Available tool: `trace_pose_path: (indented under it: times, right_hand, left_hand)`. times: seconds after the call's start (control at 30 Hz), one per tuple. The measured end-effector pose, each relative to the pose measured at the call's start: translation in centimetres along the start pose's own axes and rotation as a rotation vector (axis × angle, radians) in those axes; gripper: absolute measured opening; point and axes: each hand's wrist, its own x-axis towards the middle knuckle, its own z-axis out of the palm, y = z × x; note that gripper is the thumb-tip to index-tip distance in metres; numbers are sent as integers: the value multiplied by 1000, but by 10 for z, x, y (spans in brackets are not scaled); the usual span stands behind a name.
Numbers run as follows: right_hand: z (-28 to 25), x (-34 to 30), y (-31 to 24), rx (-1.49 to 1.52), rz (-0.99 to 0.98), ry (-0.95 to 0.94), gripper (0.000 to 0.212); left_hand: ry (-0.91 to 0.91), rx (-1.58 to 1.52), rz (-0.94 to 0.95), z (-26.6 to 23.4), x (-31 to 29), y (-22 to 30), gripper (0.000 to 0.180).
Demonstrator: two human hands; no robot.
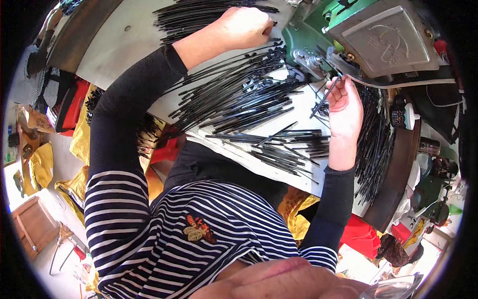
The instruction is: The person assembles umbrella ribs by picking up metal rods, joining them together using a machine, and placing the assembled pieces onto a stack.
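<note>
1. Bench point(107, 60): pale top, dark wood strip down its left edge.
2. Far rod pile point(191, 20): black, thin, lying along the far edge, left of the machine.
3. Left hand point(247, 26): reached over the bench top to the far rod pile, at its right end. Fingers curled in and pressed together; couldn't tell whether anything was inside.
4. Middle rod bundle point(234, 92): black, fanned across mid-bench, slanting from near the left part of the near edge up toward the machine.
5. Small rod heap point(279, 149): loose, some crossing, by the near edge, right of centre.
6. Green machine point(307, 32): at the far right part of the bench, grey metal cover point(391, 42) facing up.
7. Single rod point(324, 98): black, tilted in front of the machine, upper end close to it.
8. Right hand point(343, 107): palm up, thumb and fingertips pinching the single rod.
9. Right rod bundle point(376, 139): black, dense, along the bench's right edge, beside the right hand.
</note>
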Motion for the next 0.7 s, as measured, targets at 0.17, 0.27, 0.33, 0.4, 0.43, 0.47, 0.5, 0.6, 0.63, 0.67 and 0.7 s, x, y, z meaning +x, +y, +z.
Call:
trace_pose_path:
  times: [0.17,0.27,0.33,0.4,0.43,0.47,0.5,0.6,0.63,0.67,0.7]
  right_hand:
    - [-1,-1,1,-4,14,-35,18]
    - [1,-1,1,-14,16,-23,18]
    - [3,-2,1,-17,20,-9,18]
    - [6,-3,-1,-56,55,1,18]
    - [13,-6,-1,-99,59,43,18]
    - [14,-7,-3,-100,56,51,18]
    - [14,-8,-4,-161,124,-47,19]
    - [29,-15,-9,-411,239,-206,26]
    - [34,-17,-9,-473,248,-250,27]
    - [38,-19,-9,-534,258,-294,28]
    - [41,-21,-6,-583,236,-316,30]
  left_hand:
    - [-11,93,57,5,2,6,16]
    - [6,110,86,8,2,6,17]
    - [27,115,105,8,-1,6,18]
    - [217,60,201,5,-6,8,19]
    - [152,48,159,0,-7,11,20]
    - [151,44,166,-3,-7,15,20]
    - [136,-5,145,-5,-7,18,21]
    - [24,-338,95,-11,-5,25,24]
    - [-79,-616,58,-11,-3,28,26]
    - [-81,-621,68,-10,-2,30,26]
    - [-110,-697,68,-9,-2,32,28]
